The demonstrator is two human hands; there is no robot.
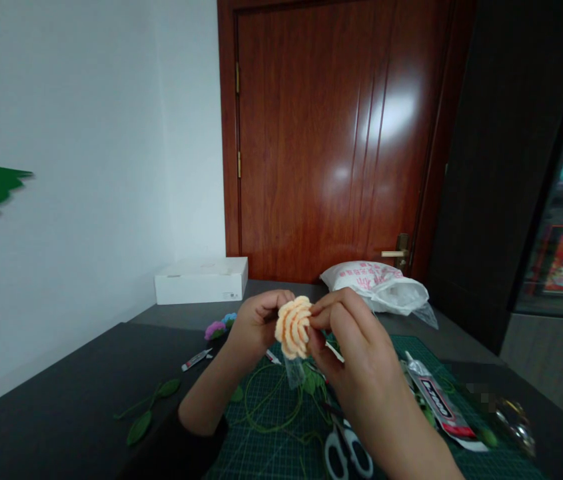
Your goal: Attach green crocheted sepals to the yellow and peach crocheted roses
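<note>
A peach-coloured flower (293, 328) with ruffled, fuzzy petals, seemingly of yarn, is held up above the table between both hands. My left hand (261, 323) grips it from the left, its fingertips partly hidden behind the petals. On the other side, my right hand (348, 337) pinches the petal edge between thumb and fingers. Below the hands lies a green cutting mat (261, 443) with loops of green cord (268, 427) on it. White-handled scissors (346, 453) rest near my right forearm, their blades partly covered.
A large glue tube (438, 400) lies on the right, a small tube (195, 360) on the left. Green leaves on a stem (140, 427) and a purple flower (214, 329) are also left. Behind stand a white box (201, 280) and a white plastic bag (374, 283).
</note>
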